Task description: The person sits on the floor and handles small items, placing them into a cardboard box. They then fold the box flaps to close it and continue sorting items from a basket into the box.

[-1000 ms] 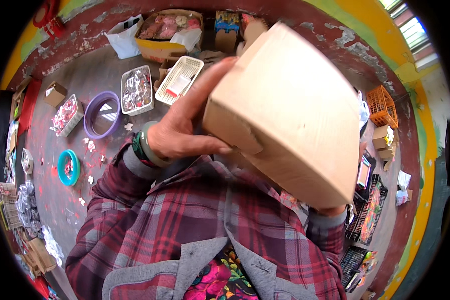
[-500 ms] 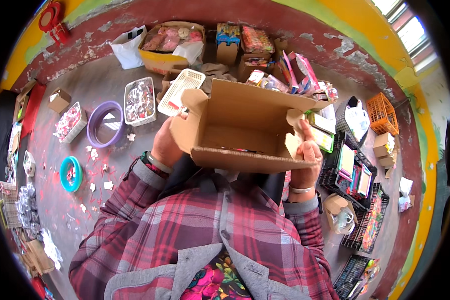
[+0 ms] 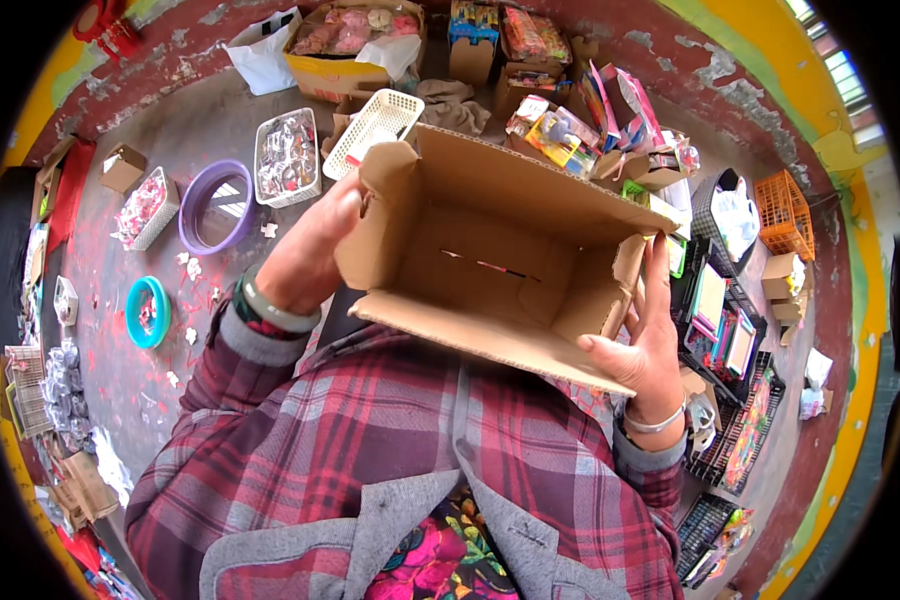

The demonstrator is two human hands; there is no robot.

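A brown cardboard box (image 3: 490, 235) is held up in front of my chest, its open top tilted toward me. My left hand (image 3: 315, 245) grips its left end, the fingers partly hidden behind the folded side flap. At the right end my right hand (image 3: 652, 335) clasps the box, thumb on the near flap and fingers along the side. Inside, the bottom shows a thin slit with a small dark and red strip in it; I cannot tell whether that strip lies in the box or shows through the gap.
On the floor to the left stand a purple basin (image 3: 216, 207), a teal tub (image 3: 148, 312) and a white basket (image 3: 288, 158) of small wrapped things. Black crates (image 3: 715, 330) of books and an orange crate (image 3: 785, 215) line the right. Filled cartons (image 3: 355, 75) sit along the far wall.
The box has tipped further toward me and turned, its right end lower, so its inside bottom shows more. My right hand has spread along its end.
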